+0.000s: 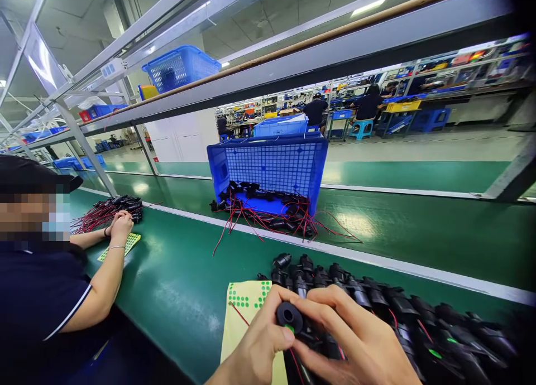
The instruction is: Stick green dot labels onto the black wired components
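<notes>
Probably, the black plastic part [288,312] is light, stiff and rather smooth, so its round body seems the good place to hold, while the thin red wire [296,365] below may be delicate. The left grip [263,340] is closed around its end, thumb at the green dot [289,330]; the right grip [354,335] curls onto its side. Both hold it above the desk [176,296], towards the front edge.
</notes>
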### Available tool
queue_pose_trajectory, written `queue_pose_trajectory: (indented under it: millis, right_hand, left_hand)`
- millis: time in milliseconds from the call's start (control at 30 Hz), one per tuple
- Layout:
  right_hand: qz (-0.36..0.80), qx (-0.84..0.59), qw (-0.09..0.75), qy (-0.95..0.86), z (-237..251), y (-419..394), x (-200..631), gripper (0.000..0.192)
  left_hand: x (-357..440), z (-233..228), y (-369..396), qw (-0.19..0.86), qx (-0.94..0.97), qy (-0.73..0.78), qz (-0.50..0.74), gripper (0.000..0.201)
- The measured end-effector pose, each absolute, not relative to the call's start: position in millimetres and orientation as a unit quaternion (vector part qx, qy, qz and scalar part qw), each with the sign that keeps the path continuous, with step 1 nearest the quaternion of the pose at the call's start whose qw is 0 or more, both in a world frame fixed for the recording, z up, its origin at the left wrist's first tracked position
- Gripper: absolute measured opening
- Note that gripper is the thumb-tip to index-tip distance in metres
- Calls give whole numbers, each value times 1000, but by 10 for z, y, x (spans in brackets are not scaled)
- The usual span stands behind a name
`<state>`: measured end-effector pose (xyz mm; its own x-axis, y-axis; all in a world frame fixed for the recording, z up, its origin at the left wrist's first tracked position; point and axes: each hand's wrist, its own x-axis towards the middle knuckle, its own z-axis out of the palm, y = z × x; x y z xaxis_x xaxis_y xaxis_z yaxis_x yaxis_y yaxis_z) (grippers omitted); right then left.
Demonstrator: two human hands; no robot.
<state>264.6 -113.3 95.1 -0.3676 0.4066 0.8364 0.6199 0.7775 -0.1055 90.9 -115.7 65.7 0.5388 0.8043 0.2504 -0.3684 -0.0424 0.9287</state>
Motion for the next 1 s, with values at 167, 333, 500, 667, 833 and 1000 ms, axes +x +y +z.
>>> queue_pose_trajectory:
  millis: [167,333,500,667,833,1000]
  right_hand:
    - [-142,-300,479,-812,878,-1129,2612,16]
    - [-155,-278,468,-824,794,-1136,2635,28]
    - [-182,-277,477,-814,834,-1117,2600,20]
    - [-187,-306,480,-801,888,-1108,2562,19]
    - [-187,-308,455,-814,819,-1121,2604,22]
    - [-196,-300,434,-826,722,-1156,2662,30]
  left_hand:
    - [921,699,-1196,660,559,224,449,33]
    - [955,681,-1238,662,531,255,464,29]
    - [952,643,-1220,671,517,251,468,30]
    - [926,605,-1181,672,532,218,467,32]
    - [929,659,-1205,673,541,212,458,30]
    - [934,688,-1245,674,530,243,455,26]
